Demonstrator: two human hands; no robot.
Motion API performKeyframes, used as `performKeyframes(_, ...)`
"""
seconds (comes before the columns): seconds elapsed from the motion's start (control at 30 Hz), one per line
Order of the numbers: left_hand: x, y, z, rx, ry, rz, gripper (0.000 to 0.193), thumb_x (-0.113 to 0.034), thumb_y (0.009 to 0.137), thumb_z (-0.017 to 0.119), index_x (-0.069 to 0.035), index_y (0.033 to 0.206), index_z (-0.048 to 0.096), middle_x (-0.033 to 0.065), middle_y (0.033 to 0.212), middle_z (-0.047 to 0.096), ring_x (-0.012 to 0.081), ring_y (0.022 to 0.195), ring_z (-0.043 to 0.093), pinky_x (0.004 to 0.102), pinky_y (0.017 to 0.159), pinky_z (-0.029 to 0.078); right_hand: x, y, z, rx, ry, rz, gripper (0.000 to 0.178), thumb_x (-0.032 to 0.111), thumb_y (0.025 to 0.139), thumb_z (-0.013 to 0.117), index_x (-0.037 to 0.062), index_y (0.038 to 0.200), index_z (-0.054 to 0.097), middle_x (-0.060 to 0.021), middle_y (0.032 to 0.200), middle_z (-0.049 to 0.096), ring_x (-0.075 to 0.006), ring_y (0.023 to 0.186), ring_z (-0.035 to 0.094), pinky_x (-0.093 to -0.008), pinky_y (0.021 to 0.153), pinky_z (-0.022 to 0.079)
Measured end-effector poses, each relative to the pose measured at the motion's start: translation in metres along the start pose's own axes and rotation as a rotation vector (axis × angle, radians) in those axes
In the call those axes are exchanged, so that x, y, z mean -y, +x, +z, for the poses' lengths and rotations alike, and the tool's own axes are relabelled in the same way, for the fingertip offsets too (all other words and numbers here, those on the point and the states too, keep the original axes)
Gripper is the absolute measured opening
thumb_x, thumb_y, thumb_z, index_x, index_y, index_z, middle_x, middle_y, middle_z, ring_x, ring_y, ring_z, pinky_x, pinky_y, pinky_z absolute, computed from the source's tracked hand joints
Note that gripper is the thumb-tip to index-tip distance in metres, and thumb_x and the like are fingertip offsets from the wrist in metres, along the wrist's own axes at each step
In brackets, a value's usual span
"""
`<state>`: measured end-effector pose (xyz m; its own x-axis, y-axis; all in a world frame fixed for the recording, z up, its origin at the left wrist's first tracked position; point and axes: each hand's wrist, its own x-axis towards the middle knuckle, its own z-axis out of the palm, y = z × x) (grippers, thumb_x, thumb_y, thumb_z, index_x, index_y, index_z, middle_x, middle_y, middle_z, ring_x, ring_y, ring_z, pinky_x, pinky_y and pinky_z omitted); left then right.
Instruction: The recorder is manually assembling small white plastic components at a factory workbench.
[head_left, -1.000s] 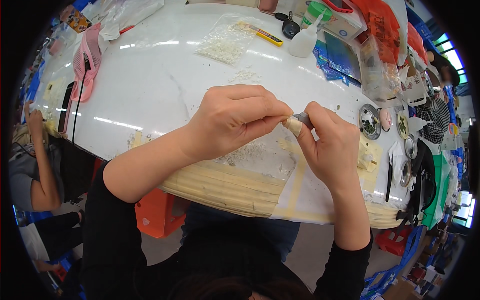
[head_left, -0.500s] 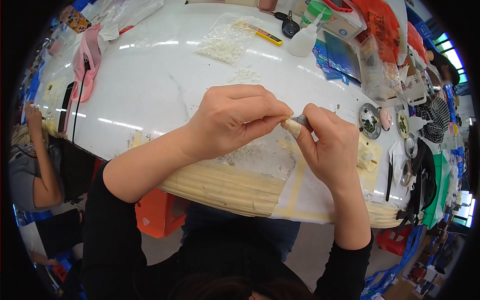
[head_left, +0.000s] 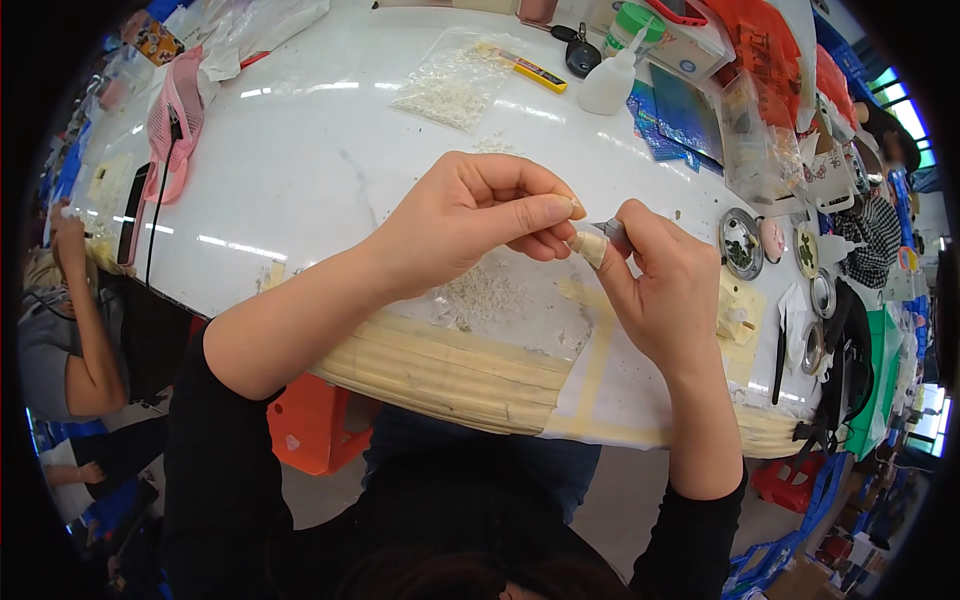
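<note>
My left hand (head_left: 475, 215) is closed in a pinch over the white table (head_left: 290, 170), thumb against forefinger. A tiny pale piece shows at its fingertips, too small to name. Just to the right, my right hand (head_left: 665, 285) grips a small grey blade-like tool (head_left: 614, 236), mostly hidden by the fingers. Cream tape (head_left: 589, 247) wraps my right thumb, which lies close to the curled left fingers. Below the hands, white chips and crumbs (head_left: 480, 297) are scattered on the table.
A clear bag of white chips (head_left: 450, 95), a yellow knife-shaped item (head_left: 538, 73), a white squeeze bottle (head_left: 607, 85) and car keys (head_left: 580, 55) lie at the back. Round metal dishes (head_left: 740, 262) stand right. A pink mesh item (head_left: 180, 120) and another person (head_left: 75, 330) are left.
My left hand has turned so its thumb faces up and its lower fingers curl toward the right thumb. The right hand has barely shifted and still grips the grey tool.
</note>
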<state>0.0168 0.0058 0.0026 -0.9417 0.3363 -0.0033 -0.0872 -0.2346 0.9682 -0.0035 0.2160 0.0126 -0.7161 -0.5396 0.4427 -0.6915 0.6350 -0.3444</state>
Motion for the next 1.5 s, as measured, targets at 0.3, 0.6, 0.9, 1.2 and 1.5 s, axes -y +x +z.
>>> performKeyframes(0.3,0.001,0.005,-0.007,-0.067,0.117,-0.025,0.017,-0.014,0.092,0.064,0.001,0.099,0.068,0.0050,0.085,0.068,0.0095,0.078,0.065,0.0227,0.071,0.053,0.001,0.000,-0.001,0.007,0.000,0.019,0.030,0.027,0.080,0.073,0.0084,0.072,0.051,-0.0018,0.061,0.060,-0.0183,0.049,0.056,-0.0311,0.042,0.039)
performKeyframes(0.6,0.004,0.016,-0.033,-0.351,0.919,0.221,0.010,-0.010,0.084,0.069,-0.001,0.088,0.070,-0.0023,0.075,0.064,0.0031,0.065,0.050,0.0199,0.059,0.043,0.002,0.001,-0.002,-0.009,-0.005,0.009,0.033,0.030,0.082,0.073,0.0086,0.071,0.051,-0.0013,0.060,0.060,-0.0179,0.049,0.055,-0.0309,0.042,0.038)
performKeyframes(0.9,-0.019,0.006,-0.028,0.263,0.831,-0.093,0.011,-0.009,0.077,0.076,-0.002,0.078,0.067,-0.0003,0.070,0.059,0.0081,0.063,0.047,0.0229,0.058,0.040,-0.001,0.000,-0.001,-0.002,-0.008,0.008,0.023,0.020,0.080,0.071,0.0088,0.074,0.052,-0.0017,0.062,0.060,-0.0185,0.051,0.057,-0.0310,0.044,0.040)
performKeyframes(1.2,-0.010,0.002,-0.027,0.277,1.034,0.142,0.010,-0.007,0.080,0.070,-0.003,0.083,0.062,0.0074,0.078,0.061,0.0189,0.069,0.057,0.0301,0.062,0.047,0.000,0.001,0.000,0.012,-0.004,0.017,0.024,0.020,0.080,0.071,0.0084,0.074,0.051,-0.0024,0.062,0.060,-0.0190,0.051,0.057,-0.0318,0.043,0.040)
performKeyframes(1.5,-0.009,0.007,-0.025,-0.013,0.706,0.064,0.009,-0.008,0.084,0.068,-0.001,0.088,0.064,0.0016,0.076,0.058,0.0103,0.069,0.052,0.0241,0.060,0.043,0.002,0.001,-0.001,0.025,0.017,0.055,0.025,0.020,0.080,0.072,0.0080,0.074,0.051,-0.0031,0.063,0.061,-0.0193,0.051,0.057,-0.0318,0.044,0.040)
